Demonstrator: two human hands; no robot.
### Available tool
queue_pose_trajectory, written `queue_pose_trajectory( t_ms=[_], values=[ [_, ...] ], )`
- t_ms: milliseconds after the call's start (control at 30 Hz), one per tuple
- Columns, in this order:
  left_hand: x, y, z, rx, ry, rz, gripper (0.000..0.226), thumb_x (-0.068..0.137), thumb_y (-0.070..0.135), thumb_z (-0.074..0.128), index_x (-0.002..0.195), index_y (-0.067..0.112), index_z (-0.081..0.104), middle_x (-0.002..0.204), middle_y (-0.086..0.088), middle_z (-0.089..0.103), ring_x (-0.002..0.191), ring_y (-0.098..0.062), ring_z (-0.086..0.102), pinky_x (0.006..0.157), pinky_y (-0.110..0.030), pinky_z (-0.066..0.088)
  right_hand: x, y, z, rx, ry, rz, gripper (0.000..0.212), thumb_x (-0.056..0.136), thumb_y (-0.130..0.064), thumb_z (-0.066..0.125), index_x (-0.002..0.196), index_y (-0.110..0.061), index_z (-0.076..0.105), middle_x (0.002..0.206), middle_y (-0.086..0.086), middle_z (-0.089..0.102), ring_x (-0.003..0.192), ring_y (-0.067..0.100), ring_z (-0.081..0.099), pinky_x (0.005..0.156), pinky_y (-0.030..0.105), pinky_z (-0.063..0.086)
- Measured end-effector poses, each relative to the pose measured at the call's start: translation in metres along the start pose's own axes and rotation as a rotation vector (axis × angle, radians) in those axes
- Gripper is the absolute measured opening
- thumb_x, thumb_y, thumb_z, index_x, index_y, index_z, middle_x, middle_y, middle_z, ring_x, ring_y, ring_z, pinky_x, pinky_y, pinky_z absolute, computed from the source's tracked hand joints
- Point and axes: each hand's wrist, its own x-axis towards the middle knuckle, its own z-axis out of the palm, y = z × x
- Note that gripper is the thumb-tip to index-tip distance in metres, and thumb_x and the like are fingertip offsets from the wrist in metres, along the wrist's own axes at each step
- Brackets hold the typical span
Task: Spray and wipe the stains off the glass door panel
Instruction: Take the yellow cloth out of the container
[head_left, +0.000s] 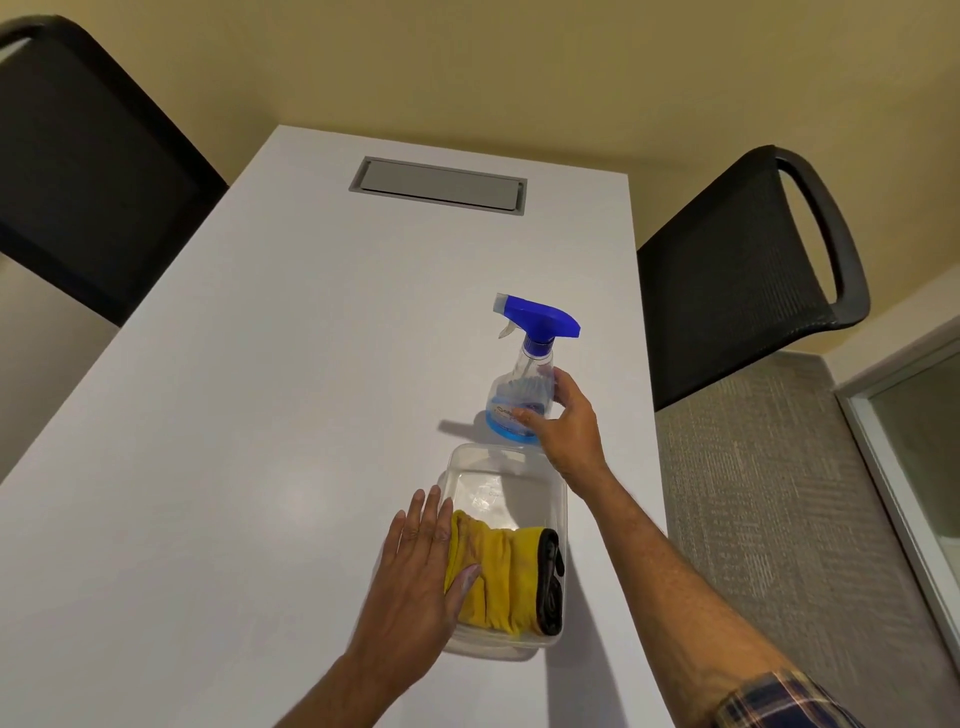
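Note:
A clear spray bottle (522, 384) with a blue trigger head stands on the white table (260, 389), holding a little blue liquid. My right hand (569, 426) wraps around its lower body, thumb on the front. Just in front of it sits a clear plastic container (498, 483) with a folded yellow cloth (493, 571) and a dark cloth edge inside. My left hand (421, 566) lies flat with fingers spread, resting on the container's left rim and on the yellow cloth. A glass panel (919, 441) with a pale frame shows at the right edge.
Two black mesh chairs flank the table, one chair (88, 171) at the left and the other chair (748, 265) at the right. A grey cable hatch (439, 185) is set into the table's far end. Grey carpet (769, 519) lies to the right.

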Motion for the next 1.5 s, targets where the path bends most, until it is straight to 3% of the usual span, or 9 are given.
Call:
queue_pose_trajectory(
  t_ms=[100, 167, 233, 367, 567, 867, 1067, 1267, 1500],
  values=[
    [0.0, 0.001, -0.002, 0.015, -0.006, 0.009, 0.074, 0.106, 0.059, 0.026, 0.163, 0.011, 0.022, 0.172, -0.006, 0.017, 0.16, -0.023, 0.013, 0.127, -0.041, 0.012, -0.02, -0.009, -0.006, -0.038, 0.131, 0.0, 0.064, 0.089, -0.016, 0.079, 0.144, -0.019, 0.048, 0.142, 0.0, 0.056, 0.128, 0.016, 0.053, 0.099, 0.031, 0.053],
    [0.0, 0.003, -0.005, 0.025, -0.008, 0.019, 0.075, 0.106, 0.058, 0.027, 0.161, 0.008, 0.027, 0.17, -0.009, 0.022, 0.159, -0.027, 0.018, 0.125, -0.044, 0.017, -0.048, -0.012, -0.006, 0.003, 0.3, -0.06, 0.046, 0.091, -0.017, 0.077, 0.131, -0.02, 0.057, 0.128, -0.003, 0.064, 0.117, 0.01, 0.06, 0.081, 0.011, 0.053],
    [0.0, 0.004, -0.008, 0.027, -0.022, 0.016, 0.077, 0.104, 0.06, 0.029, 0.161, 0.007, 0.027, 0.171, -0.01, 0.022, 0.16, -0.026, 0.016, 0.126, -0.046, 0.019, -0.079, -0.01, -0.001, 0.054, 0.341, -0.096, 0.028, 0.093, -0.018, 0.075, 0.116, -0.025, 0.062, 0.111, -0.009, 0.07, 0.102, 0.004, 0.066, 0.069, 0.006, 0.05],
    [0.001, 0.005, -0.013, 0.045, -0.068, 0.013, 0.084, 0.101, 0.066, 0.028, 0.163, 0.01, 0.018, 0.173, -0.005, 0.011, 0.161, -0.019, 0.001, 0.129, -0.043, 0.01, -0.115, 0.005, 0.012, -0.052, 0.032, 0.001, 0.023, 0.093, -0.017, 0.073, 0.112, -0.027, 0.066, 0.106, -0.012, 0.072, 0.096, 0.003, 0.068, 0.077, 0.015, 0.053],
    [0.003, 0.001, -0.011, -0.007, -0.103, 0.007, 0.1, 0.093, 0.083, 0.02, 0.165, 0.015, 0.01, 0.174, 0.001, 0.002, 0.16, -0.01, -0.01, 0.132, -0.041, 0.004, -0.107, 0.02, 0.02, -0.451, -0.468, 0.095, 0.06, 0.092, -0.025, 0.071, 0.147, -0.031, 0.047, 0.149, -0.004, 0.054, 0.135, 0.019, 0.05, 0.115, 0.042, 0.042],
    [0.005, -0.003, -0.008, -0.1, -0.114, -0.001, 0.099, 0.086, 0.091, 0.023, 0.16, 0.035, -0.01, 0.166, 0.018, -0.015, 0.153, 0.005, -0.023, 0.128, -0.03, -0.007, -0.077, 0.014, 0.035, -0.551, -0.79, 0.105, 0.07, 0.08, -0.011, 0.08, 0.142, -0.02, 0.05, 0.139, 0.006, 0.06, 0.123, 0.026, 0.059, 0.104, 0.038, 0.05],
    [0.007, -0.006, -0.003, -0.079, -0.143, -0.03, 0.103, 0.081, 0.095, 0.022, 0.158, 0.036, -0.013, 0.165, 0.019, -0.018, 0.151, 0.004, -0.023, 0.127, -0.029, -0.011, -0.078, 0.018, 0.041, -0.634, -0.859, 0.103, 0.066, 0.077, -0.014, 0.081, 0.135, -0.019, 0.049, 0.126, 0.01, 0.064, 0.113, 0.029, 0.062, 0.103, 0.048, 0.053],
    [0.007, -0.004, -0.006, -0.032, -0.173, -0.033, 0.111, 0.079, 0.096, 0.016, 0.164, 0.026, -0.004, 0.168, 0.013, -0.016, 0.154, -0.002, -0.02, 0.13, -0.033, -0.009, -0.081, 0.02, 0.047, -0.699, -0.775, 0.041, 0.045, 0.078, -0.019, 0.079, 0.119, -0.015, 0.062, 0.117, 0.009, 0.069, 0.108, 0.03, 0.063, 0.106, 0.053, 0.046],
    [0.007, 0.003, -0.016, 0.041, -0.212, -0.021, 0.116, 0.076, 0.096, 0.006, 0.164, 0.02, -0.002, 0.174, 0.0, -0.007, 0.159, -0.013, -0.014, 0.131, -0.044, -0.001, -0.087, 0.017, 0.043, -0.61, -0.725, -0.018, 0.012, 0.082, -0.013, 0.072, 0.086, -0.003, 0.07, 0.087, 0.017, 0.073, 0.086, 0.033, 0.068, 0.086, 0.046, 0.058]
  ],
)
